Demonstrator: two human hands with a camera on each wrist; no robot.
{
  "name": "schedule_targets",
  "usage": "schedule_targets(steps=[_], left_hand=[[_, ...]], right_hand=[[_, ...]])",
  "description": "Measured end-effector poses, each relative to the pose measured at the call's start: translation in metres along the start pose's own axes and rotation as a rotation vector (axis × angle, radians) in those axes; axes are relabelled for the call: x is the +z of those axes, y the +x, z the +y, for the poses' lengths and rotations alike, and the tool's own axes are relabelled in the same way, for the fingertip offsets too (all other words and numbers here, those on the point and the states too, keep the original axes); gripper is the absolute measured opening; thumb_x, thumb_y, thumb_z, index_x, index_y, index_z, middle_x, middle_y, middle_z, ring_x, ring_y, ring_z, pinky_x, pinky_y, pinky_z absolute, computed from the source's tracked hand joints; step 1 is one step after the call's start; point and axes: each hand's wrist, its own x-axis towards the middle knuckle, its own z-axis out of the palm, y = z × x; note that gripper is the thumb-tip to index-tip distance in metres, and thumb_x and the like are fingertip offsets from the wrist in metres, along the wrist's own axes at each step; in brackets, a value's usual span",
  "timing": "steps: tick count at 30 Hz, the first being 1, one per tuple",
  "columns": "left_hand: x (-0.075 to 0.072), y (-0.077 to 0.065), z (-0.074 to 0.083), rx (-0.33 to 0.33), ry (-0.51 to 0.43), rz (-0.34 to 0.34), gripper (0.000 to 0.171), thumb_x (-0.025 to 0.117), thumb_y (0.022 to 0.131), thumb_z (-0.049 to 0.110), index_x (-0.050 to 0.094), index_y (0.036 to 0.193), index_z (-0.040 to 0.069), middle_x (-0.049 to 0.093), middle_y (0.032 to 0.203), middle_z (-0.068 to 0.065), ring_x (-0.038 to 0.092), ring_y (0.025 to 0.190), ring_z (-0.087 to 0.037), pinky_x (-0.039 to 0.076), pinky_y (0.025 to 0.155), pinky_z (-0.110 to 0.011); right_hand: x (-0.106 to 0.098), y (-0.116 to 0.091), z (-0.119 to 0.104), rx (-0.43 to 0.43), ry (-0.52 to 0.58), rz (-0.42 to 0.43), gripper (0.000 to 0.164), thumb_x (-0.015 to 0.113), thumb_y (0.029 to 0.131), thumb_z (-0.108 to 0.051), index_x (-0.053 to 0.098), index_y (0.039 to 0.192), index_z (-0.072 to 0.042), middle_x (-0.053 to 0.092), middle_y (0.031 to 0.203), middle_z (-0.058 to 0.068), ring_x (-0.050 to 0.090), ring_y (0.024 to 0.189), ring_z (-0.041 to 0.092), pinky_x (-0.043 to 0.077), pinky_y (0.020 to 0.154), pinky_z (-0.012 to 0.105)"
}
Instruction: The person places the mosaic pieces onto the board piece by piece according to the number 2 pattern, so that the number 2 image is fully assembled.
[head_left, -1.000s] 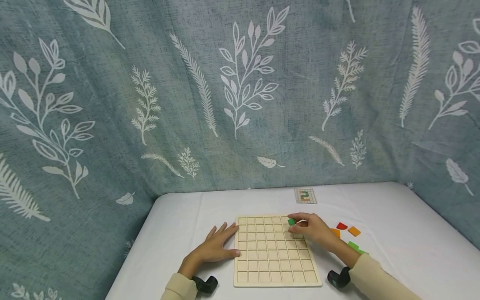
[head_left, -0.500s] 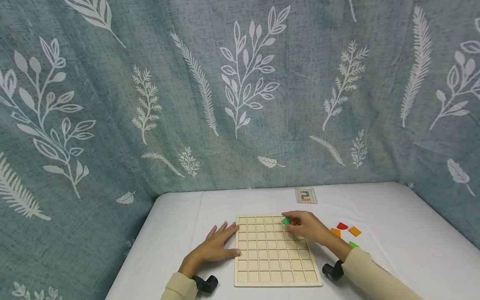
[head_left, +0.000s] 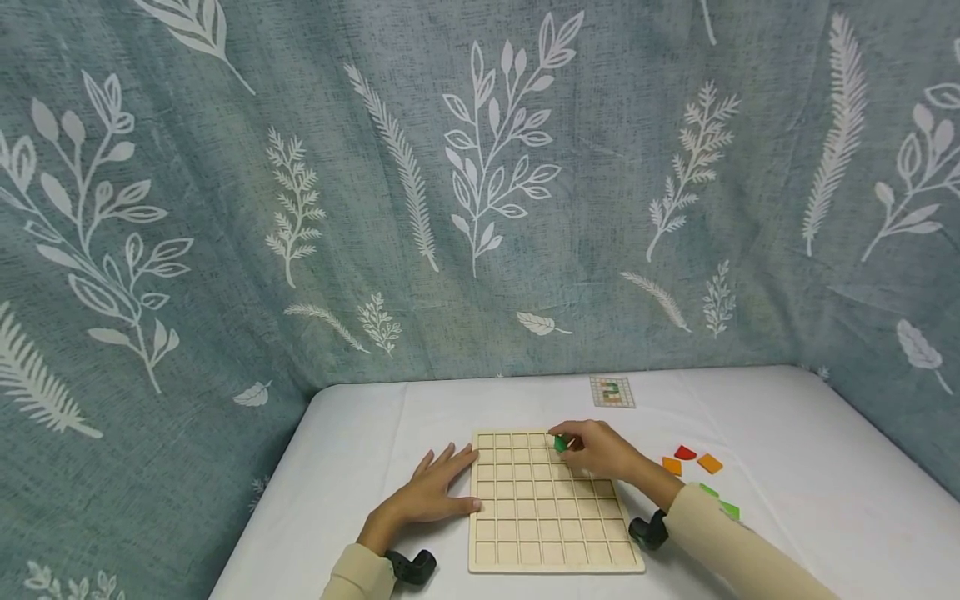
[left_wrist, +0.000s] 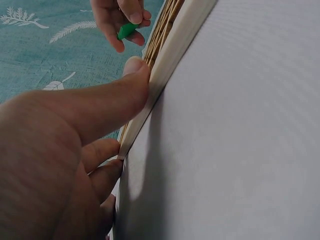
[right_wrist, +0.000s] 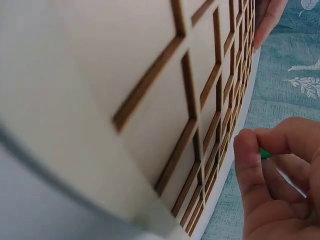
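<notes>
A blue-grey fabric backdrop (head_left: 480, 167) is hanging behind and to both sides of the counter (head_left: 810, 467), closing it in like three walls. White leaf, fern and branch prints are spreading across the cloth, large sprays high up and smaller sprigs lower down. The fabric is draping down past the counter's left corner. The counter is wearing a plain white, lightly creased cover with rounded far corners. Soft, even light is falling over everything, casting only faint shadows.
</notes>
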Motion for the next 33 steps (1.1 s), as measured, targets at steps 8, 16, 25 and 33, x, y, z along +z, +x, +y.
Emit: schedule_targets(steps=[8,16,25,33], left_hand=[[-0.002,0.0,0.0,0.012,0.002,-0.013,0.088,0.07,0.087,0.054,0.036,0.156,0.011,0.031,0.164,-0.009,0.017,0.155,-0.038,0.003,0.125,-0.062],[-0.002,-0.001,0.0,0.005,-0.008,-0.01,0.088,0.07,0.087,0.054,0.036,0.155,0.011,0.031,0.164,-0.009,0.017,0.155,-0.038,0.003,0.125,-0.062],[-0.002,0.002,0.0,-0.021,-0.001,-0.003,0.089,0.071,0.085,0.056,0.038,0.155,0.013,0.03,0.164,-0.006,0.017,0.155,-0.035,0.003,0.126,-0.059],[-0.001,0.001,-0.002,-0.006,-0.006,-0.01,0.089,0.07,0.086,0.056,0.037,0.155,0.013,0.03,0.164,-0.006,0.017,0.155,-0.036,0.003,0.125,-0.06]], right_hand=[[0.004,0.003,0.001,-0.068,-0.06,0.006,0.039,0.069,0.09,0.001,0.062,0.128,0.007,0.058,0.101,0.009,0.063,0.088,0.014,0.057,0.073,0.021],[0.008,0.009,-0.001,-0.095,-0.148,-0.014,0.038,0.065,0.088,0.005,0.063,0.126,0.01,0.054,0.092,0.007,0.046,0.073,0.007,0.046,0.059,0.02],[0.003,0.011,-0.006,-0.09,-0.191,-0.102,0.037,0.067,0.09,0.004,0.064,0.126,0.01,0.058,0.093,0.009,0.042,0.073,0.01,0.039,0.059,0.023],[0.003,0.012,-0.007,-0.047,-0.208,-0.121,0.037,0.071,0.087,0.001,0.068,0.124,0.004,0.056,0.089,0.004,0.043,0.075,0.011,0.04,0.062,0.024]])
